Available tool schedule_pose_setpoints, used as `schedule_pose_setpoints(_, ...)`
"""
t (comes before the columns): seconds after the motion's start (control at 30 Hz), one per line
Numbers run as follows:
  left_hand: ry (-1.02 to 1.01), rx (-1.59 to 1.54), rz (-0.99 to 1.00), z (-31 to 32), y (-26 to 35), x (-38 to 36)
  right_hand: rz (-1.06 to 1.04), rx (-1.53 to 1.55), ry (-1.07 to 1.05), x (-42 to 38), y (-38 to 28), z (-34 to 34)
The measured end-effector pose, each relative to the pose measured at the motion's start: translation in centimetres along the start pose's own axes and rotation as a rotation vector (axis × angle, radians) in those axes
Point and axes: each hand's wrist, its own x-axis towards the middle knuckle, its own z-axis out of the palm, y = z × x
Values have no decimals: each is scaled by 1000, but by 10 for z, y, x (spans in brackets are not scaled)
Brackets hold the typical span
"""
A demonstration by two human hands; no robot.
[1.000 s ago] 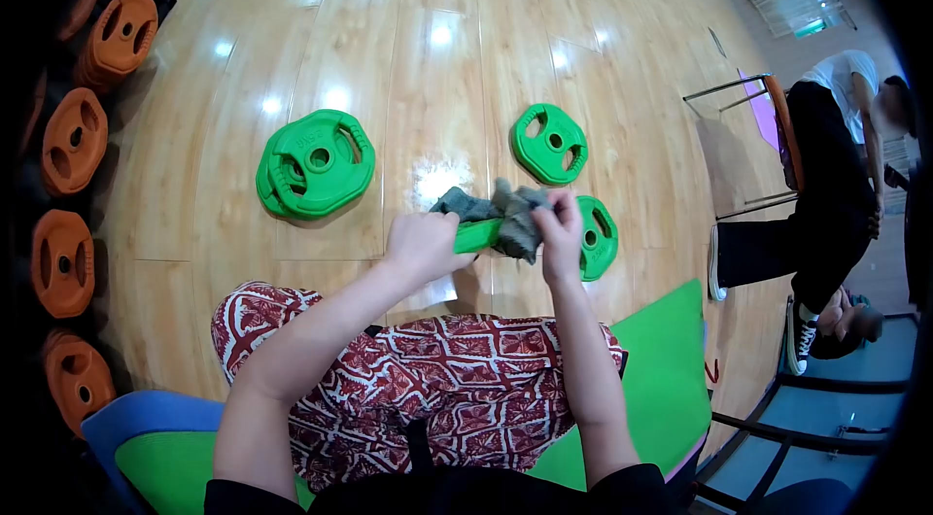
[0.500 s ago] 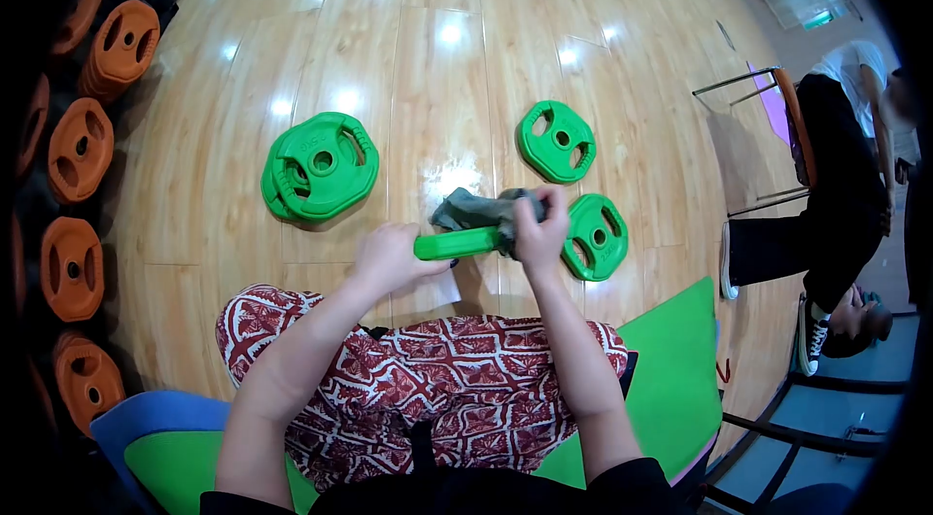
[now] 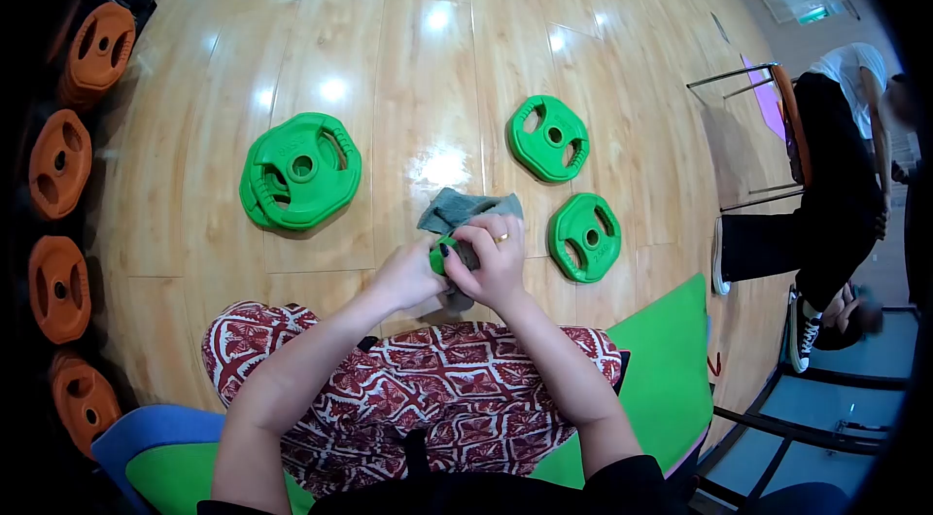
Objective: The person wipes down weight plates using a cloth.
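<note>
A green weight plate [image 3: 436, 259] is held edge-on above the floor in front of my lap, mostly hidden behind my fingers. My left hand [image 3: 409, 275] is closed on its left side. Wrapped over its right side, my right hand [image 3: 492, 257] presses a grey-green cloth [image 3: 455, 211] against the plate; part of the cloth hangs out beyond the fingers. To the left lie stacked green weight plates [image 3: 326, 187]. Two single green plates rest on the right, one farther away [image 3: 548, 138] and one nearer [image 3: 585, 237].
Orange weight plates [image 3: 59, 289] stand racked along the left. Under me are green [image 3: 666, 369] and blue mats [image 3: 160, 423]. At right, a person in dark trousers [image 3: 777, 248] sits on a chair [image 3: 792, 126]. The wooden floor [image 3: 408, 58] stretches ahead.
My right hand has moved left and closer to my left hand, carrying the cloth along the plate. The plate has turned, so less of its edge shows. The view has shifted slightly.
</note>
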Motion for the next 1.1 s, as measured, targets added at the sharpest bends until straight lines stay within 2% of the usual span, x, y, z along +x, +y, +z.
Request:
schedule_pose_setpoints(0.17,-10,163,-27,4,1,1,153,-33,20,2,6,-2)
schedule_pose_setpoints(0.23,-3,-352,0,10,-15,5,272,176,-11,2,18,1)
schedule_pose_setpoints(0.3,9,-427,-1,12,-16,7,343,246,-60,-3,28,4)
schedule_pose_setpoints(0.37,-119,-606,-130,7,-7,6,373,275,-33,-3,34,6)
schedule_pose_setpoints(0.53,-93,-394,-95,5,-10,12,372,324,-4,-10,48,8)
schedule_pose_setpoints(0.6,-92,-348,-79,4,-8,11,642,551,119,-9,59,10)
schedule_pose_setpoints(0.63,-120,-353,-95,1,-3,9,648,548,132,-8,66,7)
schedule_pose_setpoints(0.7,-162,-341,-110,-4,3,8,868,632,396,-7,83,-5)
schedule_pose_setpoints(0.77,-147,-253,-156,-7,5,7,891,796,729,9,75,-23)
schedule_pose_setpoints(0.83,-120,-211,-113,-6,4,6,800,813,790,16,65,-36)
schedule_pose_setpoints(0.9,-97,-174,-66,-3,5,7,629,705,627,15,48,-34)
schedule_pose_setpoints(0.93,-111,-122,-51,-3,7,8,557,540,456,14,33,-34)
schedule_pose_setpoints(0.97,-129,-70,-37,-1,8,8,519,622,299,4,28,-24)
schedule_pose_setpoints(1.0,-134,-68,-38,-1,11,7,423,564,80,2,22,-16)
schedule_pose_setpoints(1.03,-154,-3,-50,-2,16,5,111,254,-102,6,20,-9)
schedule_pose_setpoints(1.07,-173,61,-62,-2,18,4,18,126,-149,6,15,-9)
schedule_pose_setpoints(1.1,-176,62,-63,-1,16,4,20,126,-148,4,16,-8)
